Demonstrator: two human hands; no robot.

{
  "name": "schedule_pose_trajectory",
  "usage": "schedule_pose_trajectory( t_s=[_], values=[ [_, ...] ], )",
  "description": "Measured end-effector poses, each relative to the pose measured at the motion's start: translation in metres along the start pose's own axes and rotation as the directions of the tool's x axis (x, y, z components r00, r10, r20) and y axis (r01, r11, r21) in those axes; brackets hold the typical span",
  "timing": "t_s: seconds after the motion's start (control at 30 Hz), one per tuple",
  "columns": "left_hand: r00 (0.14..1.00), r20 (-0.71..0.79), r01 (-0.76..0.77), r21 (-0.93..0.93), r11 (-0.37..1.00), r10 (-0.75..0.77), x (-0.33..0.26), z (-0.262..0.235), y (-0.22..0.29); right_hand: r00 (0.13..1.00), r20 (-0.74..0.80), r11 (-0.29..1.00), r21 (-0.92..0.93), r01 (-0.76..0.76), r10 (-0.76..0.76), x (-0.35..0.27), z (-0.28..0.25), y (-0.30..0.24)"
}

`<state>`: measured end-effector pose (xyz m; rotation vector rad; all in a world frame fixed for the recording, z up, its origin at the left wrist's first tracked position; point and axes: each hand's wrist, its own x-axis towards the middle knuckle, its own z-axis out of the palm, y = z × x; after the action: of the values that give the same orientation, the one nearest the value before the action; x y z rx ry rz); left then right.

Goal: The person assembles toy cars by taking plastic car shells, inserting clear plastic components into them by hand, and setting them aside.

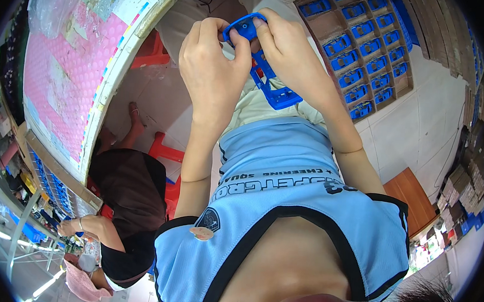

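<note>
Two hands raised over the lap, both pinching one blue plastic toy-car frame (pixel 264 74). Left hand (pixel 214 70) curled at the frame's near end, thumb and fingertips (pixel 233 37) pressed against the rounded top piece. Right hand (pixel 286 44) closed over the same top piece from the other side, fingers folded down onto it. Frame held upright and slightly tilted, its lower end hanging free above pale trousers (pixel 256 104), a small red part showing inside it. Just beyond the right hand, a brown cardboard tray (pixel 329 25) on the floor, its compartments filled with many matching blue pieces. To the left, a surface (pixel 118 69) with pink bubble wrap (pixel 62 76) spread across it. Lower left, another person in a dark top (pixel 129 193), seated near red stools (pixel 166 151).
</note>
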<state>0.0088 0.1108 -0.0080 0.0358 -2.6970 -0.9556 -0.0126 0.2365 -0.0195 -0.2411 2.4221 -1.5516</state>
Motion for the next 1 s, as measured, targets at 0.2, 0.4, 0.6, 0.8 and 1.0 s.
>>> schedule_pose_trajectory(
  t_s=[0.2, 0.4, 0.6, 0.8, 1.0],
  values=[
    [0.999, -0.029, -0.030, -0.003, 1.000, 0.030, -0.001, 0.006, -0.005, 0.997, -0.055, 0.994, -0.106, 0.040, -0.047, 0.002, 0.004, 0.003],
    [1.000, -0.016, -0.008, -0.111, 0.994, 0.006, 0.005, 0.002, -0.005, 0.998, 0.066, 0.939, 0.342, -0.024, 0.002, -0.002, -0.001, 0.011],
    [0.972, 0.123, 0.229, -0.286, 0.931, -0.201, 0.016, -0.008, -0.016, 0.913, 0.398, 0.723, 0.603, -0.337, 0.093, -0.024, -0.008, 0.000],
    [0.927, 0.263, 0.344, -0.305, 0.888, -0.268, 0.015, -0.009, -0.014, 0.912, 0.390, 0.637, 0.674, -0.375, 0.124, -0.031, -0.004, 0.002],
    [0.913, 0.301, 0.383, -0.397, 0.834, -0.276, 0.012, -0.009, -0.016, 0.926, 0.361, 0.637, 0.688, -0.346, 0.113, -0.034, -0.003, 0.001]
  ],
)
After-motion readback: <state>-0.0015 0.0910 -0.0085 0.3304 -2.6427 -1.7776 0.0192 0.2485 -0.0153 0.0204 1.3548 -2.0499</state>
